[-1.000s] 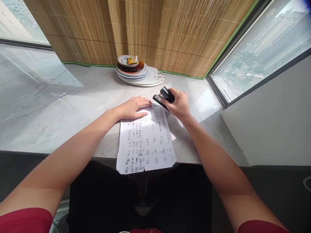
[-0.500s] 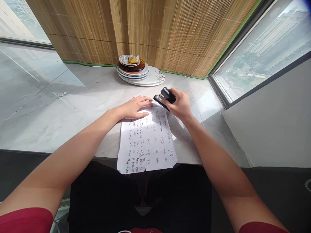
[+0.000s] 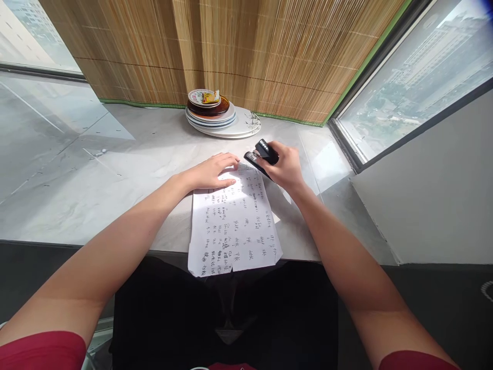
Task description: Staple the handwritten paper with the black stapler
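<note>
A white sheet of paper [image 3: 239, 226] covered in handwriting lies on the counter, its near end hanging past the edge with a small tear. My left hand [image 3: 213, 172] rests flat over the paper's far left corner, fingers stretched out toward the right. My right hand [image 3: 287, 162] is wrapped round a black stapler [image 3: 265, 152] at the paper's far right corner. The stapler's jaws are apart and point to the far left. Whether the paper's edge lies between them cannot be made out.
Behind the paper stands a stack of plates [image 3: 211, 123] with a small yellow packet [image 3: 210, 96] on top. A bamboo blind [image 3: 231, 51] hangs at the back of the marble counter [image 3: 154, 133]. Loose staples [image 3: 100, 152] lie at the left. Windows flank both sides.
The fingers of my left hand have drawn back slightly to the left, showing more of the paper's far edge. My right hand keeps its hold on the stapler, almost unmoved.
</note>
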A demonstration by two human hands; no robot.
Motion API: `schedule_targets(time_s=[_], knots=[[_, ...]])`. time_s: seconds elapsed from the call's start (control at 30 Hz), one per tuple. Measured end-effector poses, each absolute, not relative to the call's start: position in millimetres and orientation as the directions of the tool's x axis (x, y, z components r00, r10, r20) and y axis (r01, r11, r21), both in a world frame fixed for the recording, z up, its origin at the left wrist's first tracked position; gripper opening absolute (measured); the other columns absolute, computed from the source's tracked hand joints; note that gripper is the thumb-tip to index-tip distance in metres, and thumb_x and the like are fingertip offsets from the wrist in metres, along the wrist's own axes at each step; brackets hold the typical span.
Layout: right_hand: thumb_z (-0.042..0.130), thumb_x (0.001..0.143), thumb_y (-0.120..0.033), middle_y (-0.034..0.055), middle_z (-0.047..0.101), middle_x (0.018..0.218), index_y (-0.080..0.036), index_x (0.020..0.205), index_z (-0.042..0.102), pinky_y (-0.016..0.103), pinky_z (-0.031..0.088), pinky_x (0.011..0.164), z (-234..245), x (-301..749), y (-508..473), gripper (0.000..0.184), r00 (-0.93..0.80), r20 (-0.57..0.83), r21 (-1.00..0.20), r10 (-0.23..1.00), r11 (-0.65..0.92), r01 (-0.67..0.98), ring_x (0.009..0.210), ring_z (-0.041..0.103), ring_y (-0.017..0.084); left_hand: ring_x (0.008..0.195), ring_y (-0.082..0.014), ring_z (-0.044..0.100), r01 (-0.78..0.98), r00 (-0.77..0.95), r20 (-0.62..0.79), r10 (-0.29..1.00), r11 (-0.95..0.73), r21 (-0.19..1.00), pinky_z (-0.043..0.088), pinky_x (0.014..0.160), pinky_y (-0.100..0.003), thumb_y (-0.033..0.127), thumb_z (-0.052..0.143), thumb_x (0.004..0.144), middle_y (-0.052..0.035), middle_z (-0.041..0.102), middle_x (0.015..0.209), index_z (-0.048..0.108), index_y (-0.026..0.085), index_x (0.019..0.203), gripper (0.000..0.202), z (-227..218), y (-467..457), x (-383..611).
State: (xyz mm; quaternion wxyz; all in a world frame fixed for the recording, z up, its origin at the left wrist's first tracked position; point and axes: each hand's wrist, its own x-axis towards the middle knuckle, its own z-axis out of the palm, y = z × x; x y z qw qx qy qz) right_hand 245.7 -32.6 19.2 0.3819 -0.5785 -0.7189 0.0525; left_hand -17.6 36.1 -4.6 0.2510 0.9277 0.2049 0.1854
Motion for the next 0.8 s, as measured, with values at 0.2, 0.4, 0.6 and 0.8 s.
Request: schedule_targets(time_s=[0.2,0.4,0.6,0.8], knots=[[0.068,0.09,-0.031,-0.0005,0.062,0.078,-0.025,0.088,0.057,0.034,0.043,0.068,29.0,227.7,-43.7,0.013,-0.013,0.513,-0.541,0.858,0.335,0.772,0.069,0.054,0.016,0.115,-0.0264,0.066,0.171,0.695,0.316,0.646,-0.575,0.8,0.055,0.102,-0.047,0.025,0.08,0.08,-0.0116,0.063,0.135,0.06,0.024,0.114,0.04,-16.0,47.7,-21.6],[0.068,0.089,-0.029,0.0013,0.065,0.081,-0.025,0.086,0.051,0.033,0.042,0.067,24.4,155.4,-75.3,0.018,-0.136,0.381,-0.559,0.914,0.345,0.754,0.072,0.056,0.017,0.099,-0.0211,0.064,0.0,0.199,0.547,0.813,-0.558,0.83,0.053,0.092,-0.039,0.018,0.073,0.08,-0.0063,0.065,0.107,0.053,0.024,0.107,0.034,-23.3,77.3,-29.7],[0.063,0.09,-0.025,0.0045,0.067,0.092,-0.025,0.09,0.051,0.034,0.043,0.067,11.6,161.0,-104.2,0.012,-0.052,0.305,-0.58,0.951,0.229,0.782,0.079,0.059,0.021,0.085,-0.018,0.057,0.15,-0.043,0.58,0.814,-0.568,0.809,0.048,0.076,-0.032,0.006,0.067,0.075,-0.0017,0.057,0.093,0.058,0.024,0.101,0.033,-23.7,86.6,-38.1],[0.066,0.094,-0.044,0.0074,0.065,0.108,-0.025,0.11,0.06,0.04,0.052,0.08,7.0,225.4,-120.6,0.025,0.168,0.296,-0.669,0.94,0.079,0.739,0.094,0.062,0.025,0.082,-0.0169,0.055,0.222,0.058,0.588,0.807,-0.584,0.78,0.047,0.073,-0.03,0.006,0.066,0.078,-0.0024,0.056,0.097,0.061,0.024,0.1,0.029,-23.6,78.3,-31.7]])
